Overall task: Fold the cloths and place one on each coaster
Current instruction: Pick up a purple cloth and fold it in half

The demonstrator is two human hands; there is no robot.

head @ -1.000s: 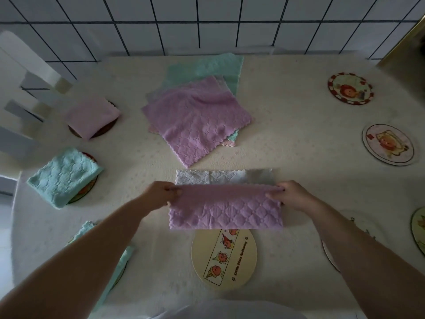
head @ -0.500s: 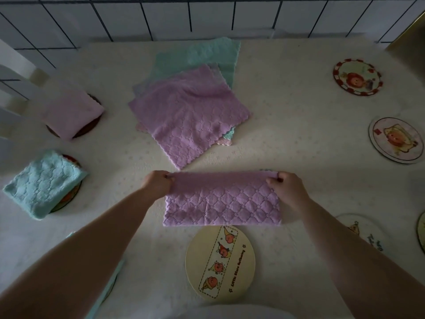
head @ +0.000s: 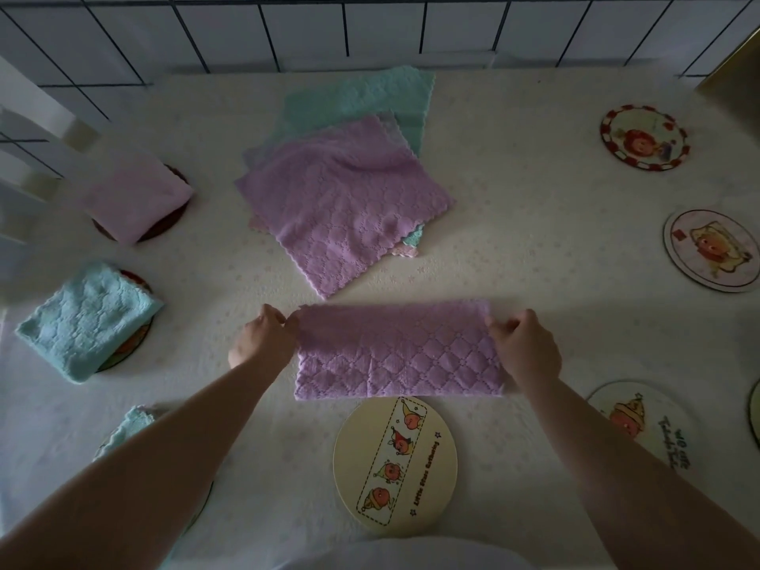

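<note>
A purple cloth (head: 395,355), folded in half into a wide strip, lies on the table in front of me. My left hand (head: 263,339) pinches its far left corner and my right hand (head: 522,347) pinches its far right corner. Just below the strip sits a bare yellow coaster (head: 436,466) with a fruit strip print. A stack of unfolded cloths (head: 341,199), purple on top and green beneath, lies farther back. At the left, a folded pink cloth (head: 135,199) and a folded blue cloth (head: 86,318) each rest on a coaster.
Bare coasters lie at the right: a red-rimmed one (head: 643,137), a pale one (head: 713,250) and one near my right forearm (head: 641,425). Another blue cloth (head: 131,425) shows beside my left forearm. A tiled wall (head: 370,26) backs the table.
The near edge of the purple cloth was brought over to the far edge, covering the white underside. The folded strip now lies flat, both hands still at its far corners.
</note>
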